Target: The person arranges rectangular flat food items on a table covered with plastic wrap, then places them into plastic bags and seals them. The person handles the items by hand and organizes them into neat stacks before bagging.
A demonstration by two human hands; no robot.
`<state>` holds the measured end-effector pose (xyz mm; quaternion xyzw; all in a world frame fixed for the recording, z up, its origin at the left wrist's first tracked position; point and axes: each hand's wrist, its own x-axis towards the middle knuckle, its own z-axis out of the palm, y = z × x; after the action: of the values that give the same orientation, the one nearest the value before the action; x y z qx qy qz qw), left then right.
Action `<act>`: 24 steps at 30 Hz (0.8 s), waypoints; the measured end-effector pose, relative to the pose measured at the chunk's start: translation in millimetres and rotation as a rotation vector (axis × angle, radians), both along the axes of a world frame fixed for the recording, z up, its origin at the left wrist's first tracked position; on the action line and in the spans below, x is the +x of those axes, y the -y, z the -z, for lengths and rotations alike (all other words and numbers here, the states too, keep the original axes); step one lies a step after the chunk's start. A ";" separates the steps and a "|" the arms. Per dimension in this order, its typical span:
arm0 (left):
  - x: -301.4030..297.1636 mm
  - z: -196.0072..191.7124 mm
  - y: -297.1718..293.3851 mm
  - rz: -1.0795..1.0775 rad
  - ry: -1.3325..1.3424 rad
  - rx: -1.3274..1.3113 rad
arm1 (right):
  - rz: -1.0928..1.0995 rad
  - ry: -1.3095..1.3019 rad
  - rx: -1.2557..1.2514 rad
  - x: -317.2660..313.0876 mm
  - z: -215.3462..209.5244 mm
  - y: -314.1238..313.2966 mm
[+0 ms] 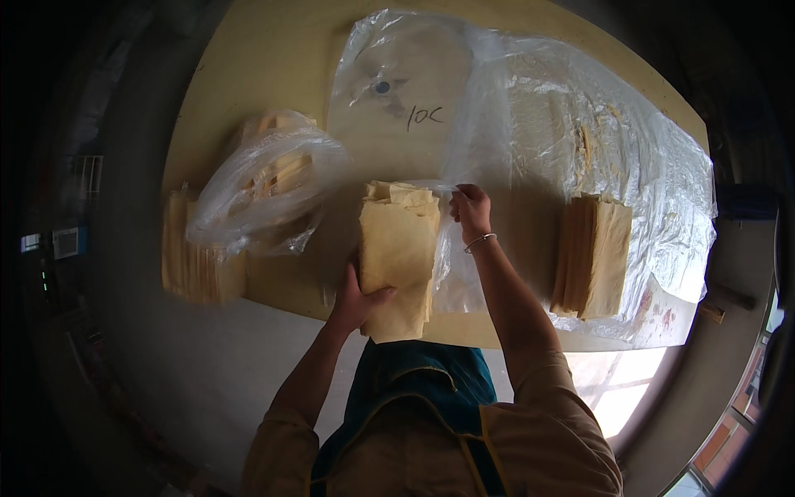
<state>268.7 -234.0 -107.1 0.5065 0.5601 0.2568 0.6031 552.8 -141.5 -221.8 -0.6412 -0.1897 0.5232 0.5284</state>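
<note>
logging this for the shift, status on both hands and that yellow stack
Left hand grips the yellow sheet stack from below. Right hand pinches the clear plastic bag edge at the stack's top. Nothing in the way.

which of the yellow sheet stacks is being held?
The middle stack: the left hand grips its lower edge. The right stack and the far-left stack lie untouched on the table.

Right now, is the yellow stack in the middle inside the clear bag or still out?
Mostly out. The left hand grips the yellow stack uncovered, while the right hand pinches the clear bag beside its top.
</note>
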 end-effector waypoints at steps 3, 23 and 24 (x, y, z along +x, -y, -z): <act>15.1 0.5 6.3 0.228 -0.190 0.160 | 0.084 -0.099 -0.057 23.4 18.5 2.4; 16.7 131.5 -71.6 -0.110 0.032 -0.021 | -0.210 -0.513 -0.083 -44.7 -92.6 158.2; 20.8 132.7 -68.8 -0.130 0.083 -0.032 | -0.221 -0.464 -0.095 -50.1 -97.7 157.0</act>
<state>289.5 -165.2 -239.8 0.4481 0.5704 0.3072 0.6160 502.7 -298.5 -124.1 -0.5034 -0.1075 0.7191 0.4669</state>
